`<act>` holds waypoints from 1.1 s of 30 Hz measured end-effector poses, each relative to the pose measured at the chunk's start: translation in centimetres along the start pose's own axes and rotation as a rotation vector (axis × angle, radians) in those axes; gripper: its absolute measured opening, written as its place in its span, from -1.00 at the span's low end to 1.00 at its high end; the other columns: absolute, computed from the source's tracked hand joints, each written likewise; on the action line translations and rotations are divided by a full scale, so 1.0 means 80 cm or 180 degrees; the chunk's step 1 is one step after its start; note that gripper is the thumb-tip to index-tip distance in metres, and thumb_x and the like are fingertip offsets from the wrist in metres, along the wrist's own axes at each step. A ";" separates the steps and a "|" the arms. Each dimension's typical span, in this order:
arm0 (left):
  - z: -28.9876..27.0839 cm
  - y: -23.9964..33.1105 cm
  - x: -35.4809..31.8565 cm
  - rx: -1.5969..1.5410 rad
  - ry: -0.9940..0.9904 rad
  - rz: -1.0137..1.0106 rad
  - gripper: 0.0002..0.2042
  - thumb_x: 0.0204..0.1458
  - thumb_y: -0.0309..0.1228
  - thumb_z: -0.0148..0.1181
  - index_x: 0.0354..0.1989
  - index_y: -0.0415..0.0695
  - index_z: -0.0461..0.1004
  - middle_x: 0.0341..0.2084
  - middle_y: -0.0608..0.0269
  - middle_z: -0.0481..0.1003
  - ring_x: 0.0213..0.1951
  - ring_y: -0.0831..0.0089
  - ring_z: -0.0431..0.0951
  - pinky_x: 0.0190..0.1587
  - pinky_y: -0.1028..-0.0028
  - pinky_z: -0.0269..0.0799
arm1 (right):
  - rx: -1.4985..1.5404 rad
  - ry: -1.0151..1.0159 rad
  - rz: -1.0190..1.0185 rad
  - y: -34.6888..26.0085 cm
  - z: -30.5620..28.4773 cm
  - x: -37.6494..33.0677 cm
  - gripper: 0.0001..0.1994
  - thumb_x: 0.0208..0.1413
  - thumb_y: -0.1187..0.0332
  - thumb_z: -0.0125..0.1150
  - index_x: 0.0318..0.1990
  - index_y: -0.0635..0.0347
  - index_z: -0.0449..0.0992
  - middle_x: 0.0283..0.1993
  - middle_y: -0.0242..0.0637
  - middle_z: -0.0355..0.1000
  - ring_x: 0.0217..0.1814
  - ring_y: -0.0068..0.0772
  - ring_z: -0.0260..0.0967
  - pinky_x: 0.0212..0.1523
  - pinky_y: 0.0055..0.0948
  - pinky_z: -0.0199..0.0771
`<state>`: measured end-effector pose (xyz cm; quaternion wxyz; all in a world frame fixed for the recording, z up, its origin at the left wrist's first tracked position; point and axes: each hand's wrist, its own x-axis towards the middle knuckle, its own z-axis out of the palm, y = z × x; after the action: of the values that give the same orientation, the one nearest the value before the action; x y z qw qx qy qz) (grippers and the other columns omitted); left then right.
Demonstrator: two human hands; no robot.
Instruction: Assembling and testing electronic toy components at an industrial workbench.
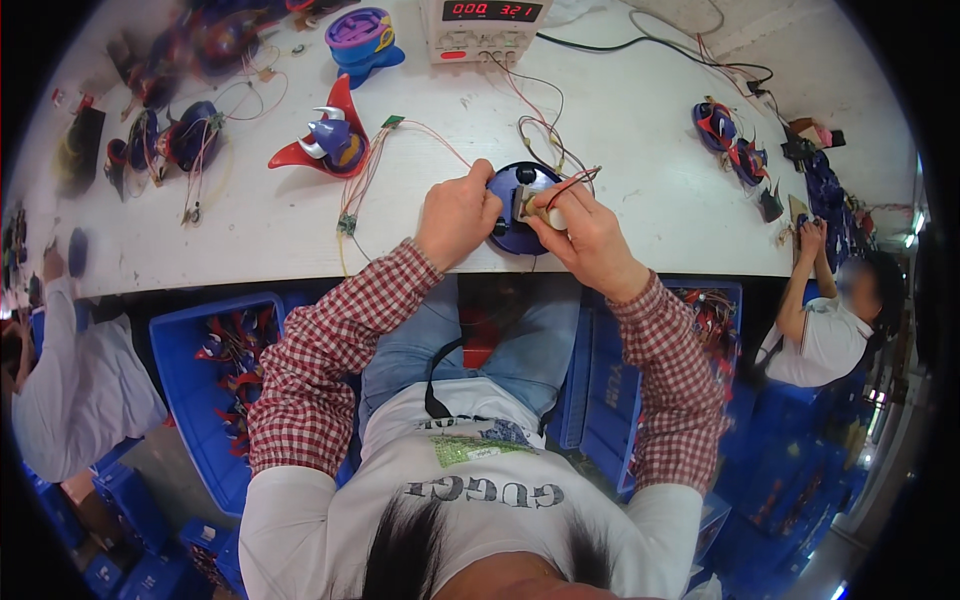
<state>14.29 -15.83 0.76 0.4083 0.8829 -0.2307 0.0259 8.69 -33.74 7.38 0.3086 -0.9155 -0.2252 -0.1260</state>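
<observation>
A round dark blue plastic base [518,240] with black knobs lies on the white table [640,235] in front of me. My left hand [457,213] is closed at its left rim, thumb and fingers pressed together. A thin pinkish wire runs up to these fingers from a small green circuit board [392,122]. My right hand [592,238] pinches a small beige-and-grey part with wires [527,203] over the middle of the base. Red and black leads [575,181] loop above the right fingers. The fingertips partly hide the part.
A power supply [487,32] with lit red digits stands at the back. A red-and-purple horned toy piece [335,140] and a purple-and-blue toy [362,45] are left of it. Blue crates [172,345] flank my legs. Co-workers [830,330] sit on both sides.
</observation>
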 end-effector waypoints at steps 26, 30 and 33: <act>0.009 0.003 -0.003 0.0200 0.0244 0.0178 -0.83 -0.06 -0.42 0.04 -0.30 -0.21 0.36 -0.65 0.03 0.50 -0.58 0.02 0.51 -0.46 0.23 0.41 | 0.0308 0.0001 0.0189 0.005 0.021 0.001 -0.82 -0.03 0.44 0.28 -0.29 0.25 0.43 -0.32 -0.22 0.37 -0.38 -0.31 0.29 -0.31 -0.47 0.34; 0.011 0.006 -0.006 0.0328 0.0221 0.0071 -0.82 -0.06 -0.41 0.05 -0.29 -0.22 0.37 -0.62 -0.01 0.51 -0.54 0.00 0.51 -0.43 0.23 0.42 | 0.0248 -0.0061 0.0544 -0.006 0.019 -0.003 -0.80 -0.02 0.42 0.27 -0.24 0.26 0.45 -0.29 -0.22 0.38 -0.37 -0.30 0.29 -0.30 -0.47 0.34; 0.010 0.002 -0.009 0.0140 0.0077 -0.0046 -0.78 -0.03 -0.37 0.06 -0.25 -0.24 0.38 -0.49 -0.05 0.52 -0.44 -0.02 0.53 -0.39 0.24 0.43 | -0.0366 0.0269 0.0664 -0.022 0.013 -0.018 -0.77 0.01 0.39 0.27 -0.18 0.27 0.47 -0.25 -0.23 0.37 -0.41 -0.35 0.28 -0.34 -0.51 0.33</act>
<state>13.44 -16.21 0.18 0.3917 0.8929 -0.2188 0.0387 6.67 -32.30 6.96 0.2762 -0.9440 -0.1078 -0.1444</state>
